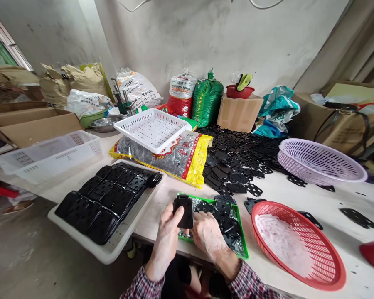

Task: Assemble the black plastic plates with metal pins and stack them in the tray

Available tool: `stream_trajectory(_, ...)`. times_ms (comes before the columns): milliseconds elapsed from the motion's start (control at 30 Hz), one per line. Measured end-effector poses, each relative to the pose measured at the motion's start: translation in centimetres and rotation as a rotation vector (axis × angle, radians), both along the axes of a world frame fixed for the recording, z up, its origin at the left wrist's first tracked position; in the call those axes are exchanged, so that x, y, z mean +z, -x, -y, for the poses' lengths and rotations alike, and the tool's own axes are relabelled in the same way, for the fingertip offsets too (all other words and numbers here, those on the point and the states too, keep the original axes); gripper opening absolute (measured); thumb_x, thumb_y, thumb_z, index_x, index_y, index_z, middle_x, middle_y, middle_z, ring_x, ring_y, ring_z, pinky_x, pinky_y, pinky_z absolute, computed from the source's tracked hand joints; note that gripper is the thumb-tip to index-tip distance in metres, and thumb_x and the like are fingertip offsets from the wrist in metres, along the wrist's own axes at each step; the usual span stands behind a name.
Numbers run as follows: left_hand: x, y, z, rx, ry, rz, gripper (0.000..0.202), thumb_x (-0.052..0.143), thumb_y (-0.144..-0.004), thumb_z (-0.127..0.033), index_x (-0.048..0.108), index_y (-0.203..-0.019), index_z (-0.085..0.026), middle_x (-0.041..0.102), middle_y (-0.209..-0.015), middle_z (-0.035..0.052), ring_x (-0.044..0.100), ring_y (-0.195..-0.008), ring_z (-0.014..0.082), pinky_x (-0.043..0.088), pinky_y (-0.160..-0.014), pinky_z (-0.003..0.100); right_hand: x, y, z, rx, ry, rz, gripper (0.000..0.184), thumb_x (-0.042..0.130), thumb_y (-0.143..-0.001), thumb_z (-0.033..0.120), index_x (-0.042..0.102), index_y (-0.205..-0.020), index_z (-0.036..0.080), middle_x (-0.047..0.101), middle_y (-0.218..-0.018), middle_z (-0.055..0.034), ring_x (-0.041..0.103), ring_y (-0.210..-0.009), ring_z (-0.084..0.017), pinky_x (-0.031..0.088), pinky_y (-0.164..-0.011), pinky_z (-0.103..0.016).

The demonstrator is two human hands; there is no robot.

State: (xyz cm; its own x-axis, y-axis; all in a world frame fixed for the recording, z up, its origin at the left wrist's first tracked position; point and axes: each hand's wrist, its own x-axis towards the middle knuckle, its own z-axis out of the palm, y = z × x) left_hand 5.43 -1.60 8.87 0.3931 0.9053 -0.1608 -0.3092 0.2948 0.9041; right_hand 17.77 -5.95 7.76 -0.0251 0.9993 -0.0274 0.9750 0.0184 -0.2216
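While both hands are close together at the near edge of the counter [352, 257], the left hand [166, 236] holds a black plastic plate [183, 212] upright, and its fingers [171, 216] are closed around the side of this plate. The right hand [208, 236] is just beside the plate, above a green tray [243, 245]. Its fingers [199, 226] seem to touch the plate's lower edge, but I cannot tell if they have hold of it. The plate is above the left part of the tray, near the counter's front edge. More black plates [222, 205] lie in the green tray. Toward the left, a white tray [112, 253] carries rows of stacked black plates [102, 203]. On the right side are a red basket [339, 265] and a lilac basket [330, 178]. A wide pile of black pieces [237, 166] lies toward the counter's back edge.
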Motion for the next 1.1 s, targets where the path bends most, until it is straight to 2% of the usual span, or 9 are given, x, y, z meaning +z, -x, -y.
stream_trajectory(233, -0.1, 0.1, 0.2, 0.013, -0.006, -0.022, 0.039, 0.074, -0.080, -0.045, 0.068, -0.107, -0.018, 0.069, -0.088, 0.0029, 0.058, -0.062, 0.0130, 0.045, -0.048, 0.022, -0.3, -0.8, 0.1, 0.077, -0.038, 0.032, 0.023, 0.051, -0.093, 0.008, 0.070, -0.085, 0.019, 0.072, -0.090, -0.0062, 0.062, -0.083, -0.020, 0.037, -0.073, -0.031)
stream_trajectory(333, 0.0, -0.1, 0.3, 0.032, -0.004, -0.048, 0.043, 0.076, -0.078, -0.046, 0.069, -0.112, -0.020, 0.070, -0.093, 0.0032, 0.059, -0.065, 0.0144, 0.046, -0.048, 0.022, -0.6, -1.6, 0.4, 0.016, -0.103, -0.043, 0.027, 0.048, -0.094, 0.009, 0.070, -0.083, 0.019, 0.071, -0.085, -0.0055, 0.062, -0.079, -0.019, 0.038, -0.071, -0.030)
stream_trajectory(400, 0.0, -0.1, 0.2, 0.033, -0.006, -0.067, 0.044, 0.075, -0.078, -0.047, 0.068, -0.113, -0.020, 0.071, -0.093, 0.0031, 0.059, -0.065, 0.0147, 0.047, -0.049, 0.023, -0.6, -2.2, 0.7, -0.051, -0.152, -0.199, 0.028, 0.046, -0.096, 0.012, 0.071, -0.084, 0.020, 0.071, -0.085, -0.0049, 0.064, -0.078, -0.019, 0.041, -0.071, -0.029)
stream_trajectory(500, -0.3, -0.2, 0.1, 0.019, -0.024, -0.106, 0.043, 0.072, -0.081, -0.049, 0.068, -0.113, -0.020, 0.071, -0.092, 0.0032, 0.059, -0.064, 0.0147, 0.047, -0.048, 0.022, -0.3, -3.2, 1.0, -0.152, -0.232, -0.545, 0.025, 0.050, -0.094, 0.020, 0.073, -0.086, 0.021, 0.071, -0.087, -0.0046, 0.066, -0.080, -0.019, 0.046, -0.073, -0.029)
stream_trajectory(600, -0.6, -0.4, 0.0, 0.030, -0.065, -0.192, 0.051, 0.073, -0.079, -0.053, 0.066, -0.117, -0.020, 0.071, -0.093, 0.0050, 0.062, -0.067, 0.0173, 0.048, -0.047, 0.023, 0.6, -3.9, 1.2, -0.252, -0.340, -0.899, 0.022, 0.059, -0.089, 0.033, 0.074, -0.081, 0.020, 0.071, -0.082, -0.0048, 0.065, -0.076, -0.021, 0.049, -0.070, -0.030)
stream_trajectory(700, -0.6, -0.8, 0.1, 0.025, -0.114, -0.245, 0.059, 0.074, -0.074, -0.057, 0.067, -0.116, -0.017, 0.070, -0.089, 0.0067, 0.061, -0.066, 0.0183, 0.048, -0.046, 0.024, 1.6, -4.0, 1.1, -0.329, -0.428, -1.119, 0.028, 0.067, -0.083, 0.044, 0.076, -0.080, 0.018, 0.070, -0.078, -0.0053, 0.063, -0.073, -0.021, 0.049, -0.065, -0.030)
stream_trajectory(800, -0.4, -1.2, 0.3, 0.025, -0.144, -0.299, 0.063, 0.073, -0.073, -0.061, 0.067, -0.117, -0.016, 0.068, -0.087, 0.0070, 0.061, -0.066, 0.0197, 0.051, -0.047, 0.026, 2.3, -3.7, 1.1, -0.340, -0.480, -1.183, 0.029, 0.069, -0.082, 0.045, 0.079, -0.081, 0.017, 0.070, -0.078, -0.0061, 0.064, -0.077, -0.022, 0.050, -0.070, -0.030)
stream_trajectory(933, -0.4, -1.6, 0.9, 0.011, -0.130, -0.309, 0.066, 0.072, -0.074, -0.060, 0.063, -0.122, -0.016, 0.068, -0.099, 0.0097, 0.062, -0.076, 0.0220, 0.054, -0.051, 0.027, 2.8, -3.4, 1.3, -0.369, -0.504, -1.200, 0.026, 0.071, -0.081, 0.042, 0.079, -0.078, 0.018, 0.071, -0.078, -0.0062, 0.064, -0.077, -0.022, 0.050, -0.072, -0.031)
stream_trajectory(1100, -0.8, -1.9, 1.1, -0.067, -0.113, -0.229, 0.055, 0.070, -0.080, -0.056, 0.063, -0.120, -0.019, 0.069, -0.099, 0.0080, 0.062, -0.076, 0.0208, 0.051, -0.051, 0.025, 3.2, -3.6, 1.9, -0.429, -0.459, -1.222, 0.029, 0.071, -0.080, 0.045, 0.078, -0.076, 0.017, 0.071, -0.076, -0.0052, 0.064, -0.075, -0.022, 0.050, -0.069, -0.030)
